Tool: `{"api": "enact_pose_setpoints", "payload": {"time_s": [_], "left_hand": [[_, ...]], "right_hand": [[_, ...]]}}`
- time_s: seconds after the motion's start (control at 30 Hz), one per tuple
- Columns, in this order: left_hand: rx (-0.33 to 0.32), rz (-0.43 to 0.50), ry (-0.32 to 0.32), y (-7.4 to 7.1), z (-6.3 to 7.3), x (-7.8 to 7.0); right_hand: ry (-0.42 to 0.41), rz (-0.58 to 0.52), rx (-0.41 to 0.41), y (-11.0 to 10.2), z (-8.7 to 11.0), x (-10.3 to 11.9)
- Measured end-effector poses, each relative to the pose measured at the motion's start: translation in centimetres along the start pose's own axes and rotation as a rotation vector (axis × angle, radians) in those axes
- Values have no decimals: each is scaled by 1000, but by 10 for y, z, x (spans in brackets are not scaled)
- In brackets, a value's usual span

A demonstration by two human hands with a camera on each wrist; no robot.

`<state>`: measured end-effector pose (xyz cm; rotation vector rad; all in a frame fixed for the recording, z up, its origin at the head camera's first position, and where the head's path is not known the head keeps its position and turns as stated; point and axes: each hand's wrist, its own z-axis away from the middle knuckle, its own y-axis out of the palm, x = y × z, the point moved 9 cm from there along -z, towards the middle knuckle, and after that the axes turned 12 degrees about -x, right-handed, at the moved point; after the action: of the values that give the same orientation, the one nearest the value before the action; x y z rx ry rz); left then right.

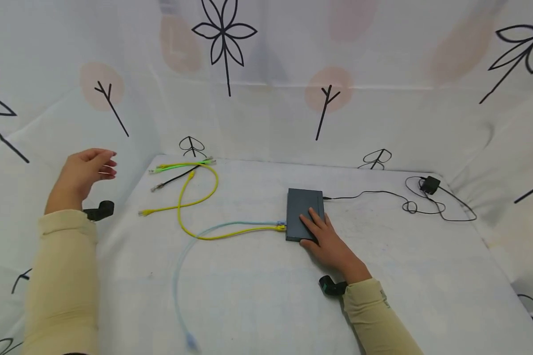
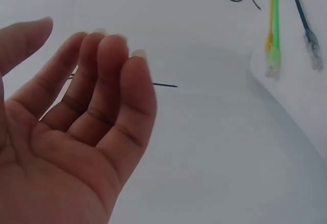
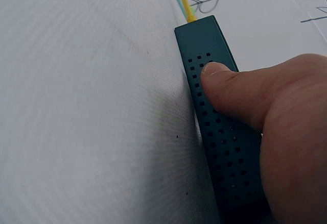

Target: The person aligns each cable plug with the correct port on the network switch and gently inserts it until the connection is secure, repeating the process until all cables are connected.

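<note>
My right hand (image 1: 326, 241) rests on a dark grey network switch (image 1: 294, 209), fingers spread over its top. In the right wrist view, the thumb (image 3: 225, 89) presses the perforated side of the switch (image 3: 202, 35). A yellow network cable (image 1: 217, 237) and a light blue one (image 1: 176, 281) are plugged into its left side; the blue one's loose plug (image 1: 191, 341) lies toward the front. My left hand (image 1: 82, 175) is raised in the air left of the table, its fingers loosely bent and empty, as the palm (image 2: 66, 168) shows in the left wrist view.
At the back left lie loose network cables: a green one (image 1: 173, 167), a black one (image 1: 174, 181) and another yellow one (image 1: 160, 210). A black power adapter (image 1: 430, 185) sits at the back right, its thin cord (image 1: 360, 196) running to the switch. Patterned white cloth (image 1: 266, 123) surrounds the table.
</note>
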<state>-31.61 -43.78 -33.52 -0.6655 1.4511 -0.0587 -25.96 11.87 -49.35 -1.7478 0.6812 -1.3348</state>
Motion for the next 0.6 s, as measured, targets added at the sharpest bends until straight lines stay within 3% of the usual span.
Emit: {"api": "enact_pose_setpoints", "payload": {"time_s": [0.07, 0.13, 0.33, 0.47, 0.6], "left_hand": [[74, -190, 35, 11, 1, 7], [164, -314, 63, 27, 4, 15], [381, -516, 74, 74, 11, 43], [427, -610, 106, 93, 11, 56], [435, -668, 89, 98, 9, 69]], "right_hand": [[-1, -4, -5, 0, 0, 0], [-8, -5, -13, -1, 0, 0], [-7, -11, 1, 1, 0, -1], [-5, -11, -4, 0, 0, -1], [-20, -12, -12, -1, -1, 2]]}}
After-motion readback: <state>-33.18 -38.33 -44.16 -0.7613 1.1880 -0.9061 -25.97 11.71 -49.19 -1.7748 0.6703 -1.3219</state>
